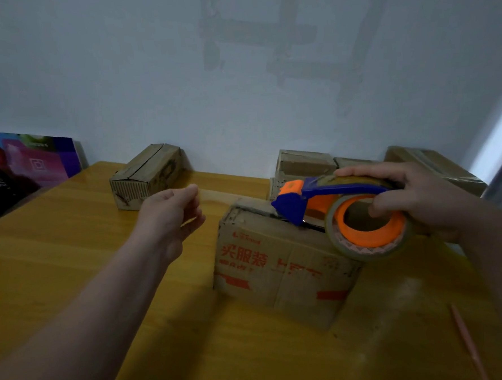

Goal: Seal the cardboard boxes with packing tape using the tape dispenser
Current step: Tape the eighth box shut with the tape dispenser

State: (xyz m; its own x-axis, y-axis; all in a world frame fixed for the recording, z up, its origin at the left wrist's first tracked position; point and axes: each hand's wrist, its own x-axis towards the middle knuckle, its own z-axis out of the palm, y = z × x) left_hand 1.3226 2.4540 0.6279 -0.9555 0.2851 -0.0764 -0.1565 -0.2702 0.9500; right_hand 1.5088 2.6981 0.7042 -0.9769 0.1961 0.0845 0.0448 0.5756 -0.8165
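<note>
Nearest, a thin pink stick (468, 344) lay on the desk (72, 259) toward its near right corner. Beyond it, mid-desk, stood the printed cardboard box (278, 270). The right hand (421, 200) grasped the tape dispenser (342, 213), fingers over the roll and thumb in its orange core, with the blue nose resting on the box's top seam. The left hand (172, 221) hovered apart to the left, fingers loosely curled on nothing I could make out; a faint clear strip seemed to run from it toward the dispenser, though the blur left that uncertain. I judged the taping stroke was just starting: next, the tape end needed pressing down at the box's far edge. Along the far edge waited a small box (146, 175) left and more boxes (307, 163) right.
</note>
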